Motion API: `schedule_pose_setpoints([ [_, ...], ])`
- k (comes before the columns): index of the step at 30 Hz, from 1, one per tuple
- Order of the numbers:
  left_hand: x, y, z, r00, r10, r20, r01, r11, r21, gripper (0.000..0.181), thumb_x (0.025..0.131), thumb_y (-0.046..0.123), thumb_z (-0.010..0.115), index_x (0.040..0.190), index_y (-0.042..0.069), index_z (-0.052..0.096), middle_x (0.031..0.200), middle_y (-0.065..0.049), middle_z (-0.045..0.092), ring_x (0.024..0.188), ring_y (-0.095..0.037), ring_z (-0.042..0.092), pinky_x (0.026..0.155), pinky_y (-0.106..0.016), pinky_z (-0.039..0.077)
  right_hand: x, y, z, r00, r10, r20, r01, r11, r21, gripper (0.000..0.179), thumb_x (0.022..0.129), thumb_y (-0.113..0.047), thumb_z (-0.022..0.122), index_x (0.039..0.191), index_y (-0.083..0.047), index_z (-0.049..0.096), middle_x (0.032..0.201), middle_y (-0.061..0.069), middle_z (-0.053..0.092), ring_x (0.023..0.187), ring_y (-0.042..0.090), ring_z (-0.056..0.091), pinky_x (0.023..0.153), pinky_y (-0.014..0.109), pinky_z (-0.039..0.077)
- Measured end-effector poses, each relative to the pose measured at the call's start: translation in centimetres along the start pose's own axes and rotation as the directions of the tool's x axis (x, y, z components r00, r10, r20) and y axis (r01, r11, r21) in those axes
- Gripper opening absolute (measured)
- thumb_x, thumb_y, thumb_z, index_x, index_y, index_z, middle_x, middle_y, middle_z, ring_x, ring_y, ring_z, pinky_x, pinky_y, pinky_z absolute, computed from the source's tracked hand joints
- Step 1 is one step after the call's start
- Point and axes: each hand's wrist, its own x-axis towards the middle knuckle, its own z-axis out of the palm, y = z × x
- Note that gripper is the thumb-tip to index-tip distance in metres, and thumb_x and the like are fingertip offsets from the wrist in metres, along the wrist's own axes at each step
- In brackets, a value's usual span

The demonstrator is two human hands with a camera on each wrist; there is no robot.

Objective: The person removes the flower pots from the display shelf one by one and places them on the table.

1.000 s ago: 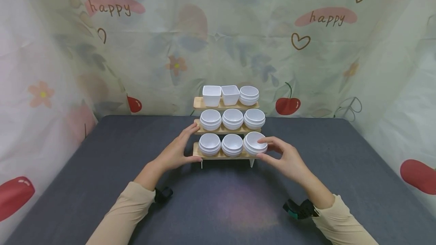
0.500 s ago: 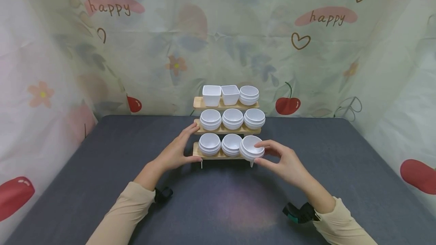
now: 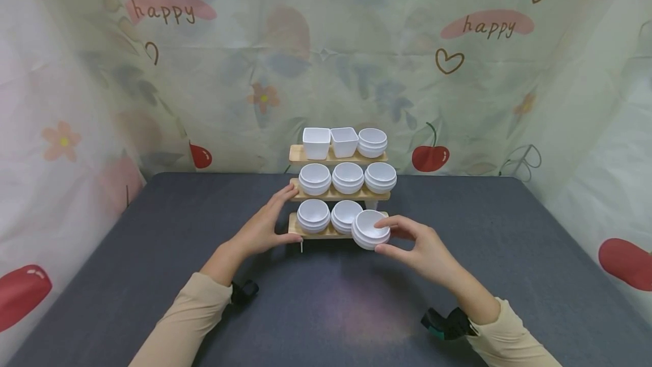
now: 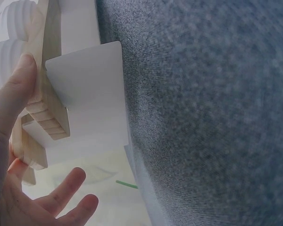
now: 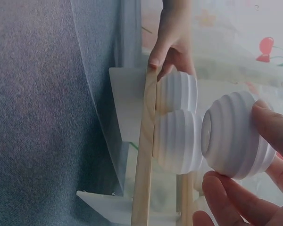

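My right hand (image 3: 420,245) pinches a small white ribbed round pot (image 3: 368,237), thumb under its near side and a finger over the rim. In the right wrist view this pot (image 5: 232,136) is raised off the shelf, its base towards the board. My left hand (image 3: 260,228) is at the left end of a three-tier wooden stand (image 3: 326,234). In the left wrist view its thumb (image 4: 22,77) presses on the bottom board and one finger touches the tier behind, while other fingers stretch out free. Two similar pots (image 3: 313,216) stay on the bottom tier.
Three round pots (image 3: 348,179) line the middle tier. On the top tier are two square white cups (image 3: 317,145) and another round pot (image 3: 372,144). White side supports (image 4: 89,89) carry the boards. A dark grey cloth (image 3: 326,310) covers the table, with a printed curtain (image 3: 326,84) behind.
The right hand has lifted the pot from the right end of the bottom tier and moved it towards the front and slightly left. The left hand has stayed in place.
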Motion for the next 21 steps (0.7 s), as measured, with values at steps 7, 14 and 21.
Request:
schedule_pose_setpoints([
  [7, 0.0, 0.0, 0.0, 1.000, 0.001, -0.003, -0.001, 1.000, -0.001, 0.097, 0.072, 0.030, 0.081, 0.147, 0.011, 0.023, 0.157, -0.010, 0.016, 0.143, -0.031, 0.022, 0.113, -0.052, 0.029, -0.1, 0.0, 0.5, 0.999, -0.040, 0.026, 0.039, 0.999, 0.031, 0.032, 0.079, -0.020, 0.074, 0.110, -0.016, 0.063, 0.106, 0.002, 0.066, 0.090, 0.005, 0.063, 0.086, 0.029, 0.055],
  [14, 0.0, -0.1, 0.1, 1.000, 0.007, -0.007, -0.007, 1.000, 0.000, 0.098, 0.071, 0.030, 0.081, 0.147, 0.011, 0.023, 0.157, -0.011, 0.016, 0.143, -0.031, 0.021, 0.113, -0.051, 0.029, 0.0, -0.1, 1.3, 0.997, -0.057, 0.056, 0.054, 0.997, 0.047, 0.035, 0.076, -0.018, 0.077, 0.108, -0.014, 0.064, 0.106, 0.003, 0.067, 0.093, 0.001, 0.062, 0.088, 0.033, 0.055],
  [21, 0.1, -0.2, 0.1, 1.000, 0.003, -0.002, -0.003, 1.000, -0.003, 0.098, 0.071, 0.031, 0.081, 0.147, 0.011, 0.023, 0.157, -0.011, 0.016, 0.143, -0.031, 0.021, 0.113, -0.052, 0.029, 0.2, -0.1, 2.3, 0.994, -0.077, 0.083, 0.072, 0.995, 0.063, 0.035, 0.075, -0.017, 0.078, 0.106, -0.013, 0.065, 0.104, 0.003, 0.068, 0.094, 0.001, 0.061, 0.087, 0.029, 0.055],
])
